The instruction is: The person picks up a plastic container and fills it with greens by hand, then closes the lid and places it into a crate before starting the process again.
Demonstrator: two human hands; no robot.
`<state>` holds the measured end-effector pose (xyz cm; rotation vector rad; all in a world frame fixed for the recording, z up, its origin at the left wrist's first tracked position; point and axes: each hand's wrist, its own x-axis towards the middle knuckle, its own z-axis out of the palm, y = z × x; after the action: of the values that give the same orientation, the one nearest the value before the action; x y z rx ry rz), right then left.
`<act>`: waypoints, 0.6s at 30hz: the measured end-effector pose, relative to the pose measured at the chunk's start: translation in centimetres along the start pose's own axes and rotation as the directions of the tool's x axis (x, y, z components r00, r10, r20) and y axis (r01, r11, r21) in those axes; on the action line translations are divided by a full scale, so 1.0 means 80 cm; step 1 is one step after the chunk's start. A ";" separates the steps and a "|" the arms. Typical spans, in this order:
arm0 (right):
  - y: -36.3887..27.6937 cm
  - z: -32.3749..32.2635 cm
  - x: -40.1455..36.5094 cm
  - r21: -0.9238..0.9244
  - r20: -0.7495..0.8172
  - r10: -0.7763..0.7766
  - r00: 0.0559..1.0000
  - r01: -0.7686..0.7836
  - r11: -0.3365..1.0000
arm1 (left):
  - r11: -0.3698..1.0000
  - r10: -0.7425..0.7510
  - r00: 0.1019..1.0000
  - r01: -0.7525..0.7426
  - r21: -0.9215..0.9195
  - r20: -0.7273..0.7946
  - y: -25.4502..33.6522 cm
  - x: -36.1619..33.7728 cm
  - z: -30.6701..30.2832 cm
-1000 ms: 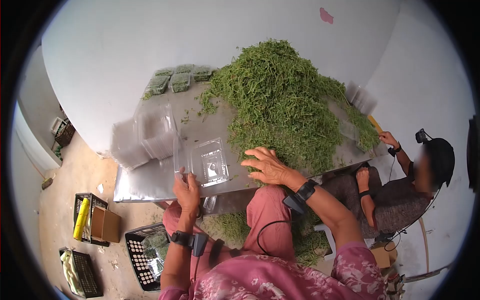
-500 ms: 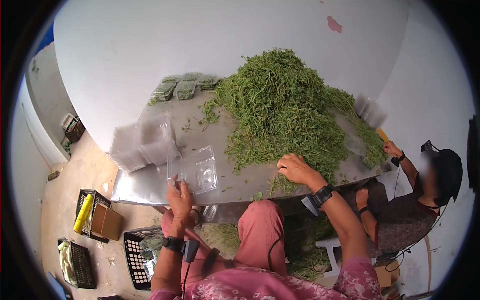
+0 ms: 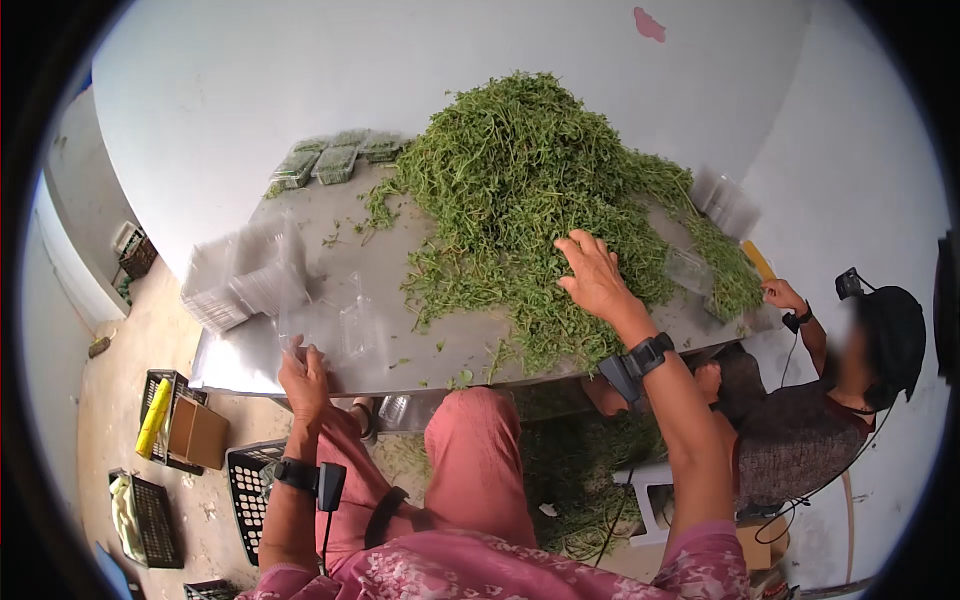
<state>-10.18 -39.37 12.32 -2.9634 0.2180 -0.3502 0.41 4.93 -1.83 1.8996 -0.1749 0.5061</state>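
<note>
My left hand (image 3: 305, 380) pinches the edge of a clear plastic clamshell box (image 3: 355, 325), which lies opened out over the front left of the metal table (image 3: 420, 372). Just beyond it stands a stack of clear boxes (image 3: 245, 275). My right hand (image 3: 597, 278) has its fingers apart and slightly curled at the front slope of a tall heap of green leafy stems (image 3: 520, 160). I make out no stems between those fingers; the fingertips are against or just above the heap.
Several filled boxes (image 3: 335, 162) sit at the table's back left. On the right, a co-worker (image 3: 810, 430) holds something yellow (image 3: 757, 260) beside more greens and clear boxes (image 3: 728, 205). Black crates (image 3: 150, 520) stand on the floor at left.
My right hand has moved forward from the heap's front edge onto its slope, and its fingers have spread. My left hand keeps hold of the clamshell box. The view has shifted slightly.
</note>
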 end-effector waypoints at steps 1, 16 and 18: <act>0.004 0.001 0.009 -0.026 -0.021 0.031 0.999 -0.031 0.999 | 1.000 -0.015 1.000 0.015 -0.009 0.000 0.004 -0.001 0.000; 0.037 0.043 0.126 -0.209 -0.072 0.167 0.983 -0.179 0.962 | 0.998 -0.057 0.998 0.056 -0.029 -0.009 0.011 -0.004 0.003; 0.043 0.041 0.144 -0.186 -0.017 0.224 0.974 -0.223 0.957 | 1.000 -0.019 0.999 0.019 0.002 -0.027 0.002 -0.003 0.008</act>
<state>1.25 -44.18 11.11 -3.0768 0.6123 -0.3094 0.28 4.25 -1.97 1.8936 -0.1384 0.5185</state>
